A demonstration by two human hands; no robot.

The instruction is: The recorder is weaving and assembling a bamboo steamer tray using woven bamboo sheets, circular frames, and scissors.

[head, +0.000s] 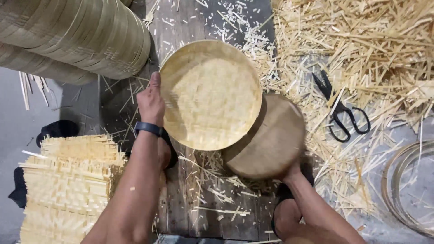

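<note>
My left hand point(151, 103) grips the left rim of a round woven bamboo tray point(211, 92), held tilted with its hollow side toward me. My right hand point(293, 172) holds the lower edge of a round wooden block point(270, 140), which sits below and to the right of the tray, partly behind it. A dark band circles my left wrist. Both are held above a dark plank surface point(190, 203) littered with bamboo slivers.
Stacked bamboo rims point(77, 36) lie at top left. A pile of square woven mats point(68, 190) sits at bottom left. Black scissors point(341, 110) rest on bamboo offcuts point(361, 45) at right. Bamboo hoops point(407, 185) lie at far right.
</note>
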